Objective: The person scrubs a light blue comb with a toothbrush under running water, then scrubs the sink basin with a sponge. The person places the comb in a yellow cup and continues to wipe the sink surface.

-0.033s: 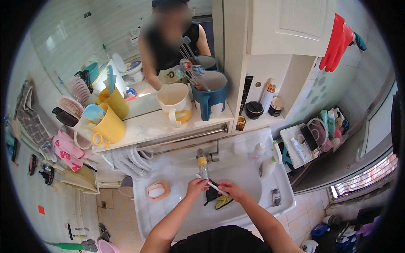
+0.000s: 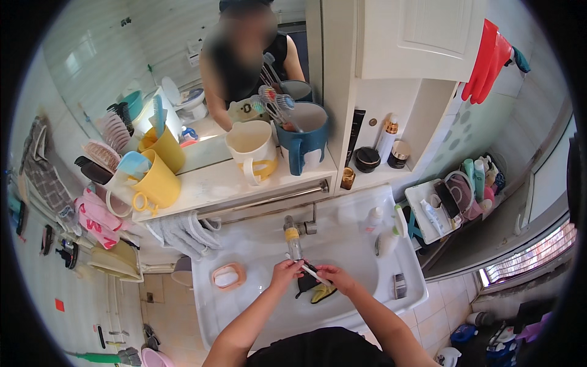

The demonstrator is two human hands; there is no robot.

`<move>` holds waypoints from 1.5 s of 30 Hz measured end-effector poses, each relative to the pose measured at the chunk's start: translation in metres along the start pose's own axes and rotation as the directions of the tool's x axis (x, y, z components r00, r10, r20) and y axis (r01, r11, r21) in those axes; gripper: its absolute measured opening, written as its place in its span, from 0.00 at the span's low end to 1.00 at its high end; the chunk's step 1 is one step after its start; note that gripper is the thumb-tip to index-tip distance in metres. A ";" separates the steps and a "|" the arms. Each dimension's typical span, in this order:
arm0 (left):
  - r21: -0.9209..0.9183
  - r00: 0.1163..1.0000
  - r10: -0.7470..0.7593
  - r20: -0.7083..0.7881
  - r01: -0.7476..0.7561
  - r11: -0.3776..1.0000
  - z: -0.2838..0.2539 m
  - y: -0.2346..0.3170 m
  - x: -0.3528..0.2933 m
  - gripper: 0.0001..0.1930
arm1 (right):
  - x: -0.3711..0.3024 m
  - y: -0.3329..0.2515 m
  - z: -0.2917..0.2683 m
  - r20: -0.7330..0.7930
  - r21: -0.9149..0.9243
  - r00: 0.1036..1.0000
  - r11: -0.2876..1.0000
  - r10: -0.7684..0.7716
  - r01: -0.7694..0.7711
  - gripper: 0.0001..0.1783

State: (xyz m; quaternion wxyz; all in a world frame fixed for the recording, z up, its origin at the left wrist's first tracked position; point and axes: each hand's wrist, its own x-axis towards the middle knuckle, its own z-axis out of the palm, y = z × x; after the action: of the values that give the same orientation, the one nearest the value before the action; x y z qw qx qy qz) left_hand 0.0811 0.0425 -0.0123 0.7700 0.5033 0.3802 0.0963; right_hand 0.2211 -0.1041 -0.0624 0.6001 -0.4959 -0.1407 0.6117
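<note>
Over the basin, just below the tap (image 2: 293, 240), my left hand (image 2: 285, 273) and my right hand (image 2: 335, 278) have their fingers closed on a thin white stick-like thing (image 2: 313, 273). It slants down to the right between them, with a small dark part beside it. Its exact kind is too small to make out. Beneath my hands, in the sink (image 2: 244, 300), lie a black cloth-like thing (image 2: 307, 283) and a yellow-green one with dark edging (image 2: 323, 293), touching or joined. My fingers partly cover both.
A soap dish (image 2: 228, 276) sits on the sink's left side. Bottles (image 2: 374, 218) and a brush (image 2: 400, 285) stand or lie along its right side. Above, a shelf (image 2: 205, 194) holds a white mug (image 2: 251, 150), a blue mug (image 2: 304, 139) and yellow cups (image 2: 157, 183). A grey towel (image 2: 186, 235) hangs below.
</note>
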 end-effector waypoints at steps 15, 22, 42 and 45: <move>-0.015 0.991 0.050 0.126 -0.048 0.999 0.000 -0.011 0.008 0.16 | 0.002 0.031 0.011 -0.101 -0.247 0.967 0.947 -0.235 0.205 0.12; -0.187 0.994 0.016 0.104 0.004 0.982 0.002 -0.010 0.010 0.18 | 0.021 0.053 0.009 -0.019 -0.353 0.939 0.881 -0.342 0.314 0.14; 0.593 0.887 0.461 -0.021 -0.360 0.720 -0.015 -0.003 0.005 0.08 | 0.014 -0.030 0.083 -0.067 -0.772 0.791 0.534 -0.608 0.345 0.25; 0.643 0.828 0.559 0.041 -0.451 0.620 -0.018 -0.012 0.004 0.08 | 0.020 -0.025 0.085 -0.144 -0.660 0.838 0.682 -0.526 0.314 0.23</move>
State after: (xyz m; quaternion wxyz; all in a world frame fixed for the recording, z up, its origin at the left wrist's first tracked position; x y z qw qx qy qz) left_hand 0.0686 0.0513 -0.0280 0.4644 0.8065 0.2939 0.2178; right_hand 0.1741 -0.0443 -0.0125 0.5463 -0.7090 -0.3423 0.2857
